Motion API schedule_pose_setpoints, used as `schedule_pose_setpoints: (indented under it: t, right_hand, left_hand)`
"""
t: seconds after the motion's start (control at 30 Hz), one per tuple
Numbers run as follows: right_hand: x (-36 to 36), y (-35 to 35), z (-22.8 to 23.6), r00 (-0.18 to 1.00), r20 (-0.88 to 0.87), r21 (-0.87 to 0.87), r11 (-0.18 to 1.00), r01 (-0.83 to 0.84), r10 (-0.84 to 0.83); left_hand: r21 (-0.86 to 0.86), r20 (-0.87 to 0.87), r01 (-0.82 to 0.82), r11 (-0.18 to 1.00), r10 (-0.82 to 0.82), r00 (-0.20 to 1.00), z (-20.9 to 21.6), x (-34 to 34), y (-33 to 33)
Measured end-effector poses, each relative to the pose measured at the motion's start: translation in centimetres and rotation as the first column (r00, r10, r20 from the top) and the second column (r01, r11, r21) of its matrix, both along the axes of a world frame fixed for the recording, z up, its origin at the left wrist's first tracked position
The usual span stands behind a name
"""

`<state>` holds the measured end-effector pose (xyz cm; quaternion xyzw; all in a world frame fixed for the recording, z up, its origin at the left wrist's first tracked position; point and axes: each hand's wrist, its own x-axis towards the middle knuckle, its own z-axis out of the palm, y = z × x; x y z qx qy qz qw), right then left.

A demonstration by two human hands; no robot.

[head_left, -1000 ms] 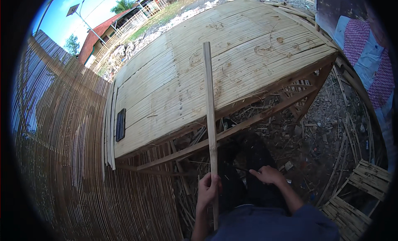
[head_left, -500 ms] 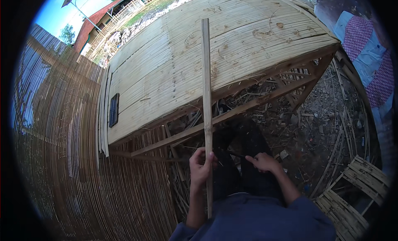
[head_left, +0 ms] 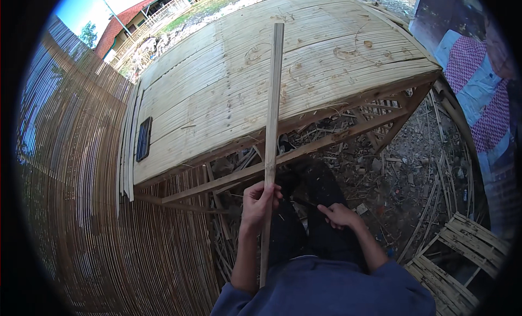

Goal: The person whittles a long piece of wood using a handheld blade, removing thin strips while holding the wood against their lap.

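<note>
The left hand (head_left: 256,204) pinches a wooden strip (head_left: 274,98), seemingly cut straight, stretching beyond its fingers toward the counter (head_left: 190,112), while the right hand (head_left: 339,214) apparently curls around a dark tool (head_left: 309,202), remaining work unclear.

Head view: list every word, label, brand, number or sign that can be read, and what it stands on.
None can be read.
Long strip in the left hand: no lettering visible.
Dark rectangular object on the tabletop: no legible text.
Patterned cloth: no legible lettering.
</note>
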<state>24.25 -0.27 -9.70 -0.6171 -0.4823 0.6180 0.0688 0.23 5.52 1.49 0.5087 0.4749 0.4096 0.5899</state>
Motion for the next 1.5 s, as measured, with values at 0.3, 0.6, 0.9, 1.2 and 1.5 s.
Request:
schedule_pose_setpoints:
  t: [0.3,0.6,0.9,1.2,1.5]
  right_hand:
    - [0.3,-4.3,-1.3,0.98,-0.038,0.609,0.773,0.179,-0.196]
    - [3.4,-1.8,10.1,0.939,0.06,0.855,0.503,0.128,-0.34]
    - [1.4,4.4,13.5,0.901,0.365,0.921,0.231,-0.314,-0.233]
    - [1.8,8.2,14.4,0.761,0.603,0.797,0.149,-0.585,-0.238]
    - [2.9,10.7,17.5,0.756,0.558,0.829,0.189,-0.527,-0.341]
  left_hand:
    - [-0.076,0.151,0.144,0.987,-0.131,0.98,-0.1,1.6,-3.5]
    - [0.047,-0.349,0.173,0.984,-0.146,0.926,-1.5,4.0,-9.7]
    - [0.037,-0.32,0.124,0.992,-0.106,0.942,-1.6,2.8,-8.5]
    - [0.033,-0.365,0.014,0.999,-0.001,0.931,-2.3,3.2,-8.1]
    - [0.009,-0.403,0.026,1.0,-0.02,0.915,-1.4,3.4,-9.6]
